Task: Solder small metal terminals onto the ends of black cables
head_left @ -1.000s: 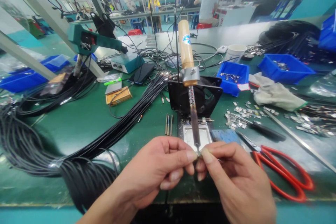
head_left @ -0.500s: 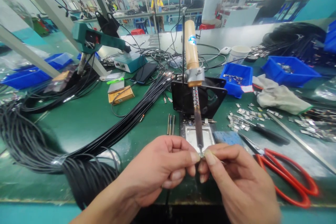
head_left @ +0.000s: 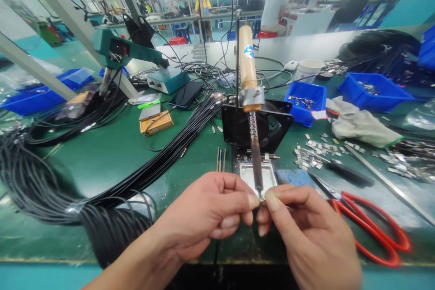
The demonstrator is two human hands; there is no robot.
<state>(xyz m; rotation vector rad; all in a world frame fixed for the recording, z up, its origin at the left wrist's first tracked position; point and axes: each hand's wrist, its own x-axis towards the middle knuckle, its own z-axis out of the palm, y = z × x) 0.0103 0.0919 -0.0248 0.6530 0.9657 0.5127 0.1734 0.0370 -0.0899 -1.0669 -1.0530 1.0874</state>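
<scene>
A soldering iron (head_left: 248,61) with a wooden handle is clamped upright, its tip pointing down over a metal tray (head_left: 242,173). My left hand (head_left: 217,213) is pinched just left of the tip. Opposite it, my right hand (head_left: 304,226) is pinched too, the fingertips nearly meeting at the tip. Something small and metallic shows between the two hands; its shape is mostly hidden by the fingers. Behind the iron stands a black fan frame (head_left: 234,127). A blue sponge (head_left: 295,177) lies behind my right hand.
Red-handled scissors (head_left: 377,226) lie at the right, near loose metal connectors (head_left: 311,156) and a whitish glove (head_left: 367,127). Blue bins (head_left: 374,93) stand behind. A black cable bundle (head_left: 146,170) crosses the left side. A seated person (head_left: 272,9) is in the background.
</scene>
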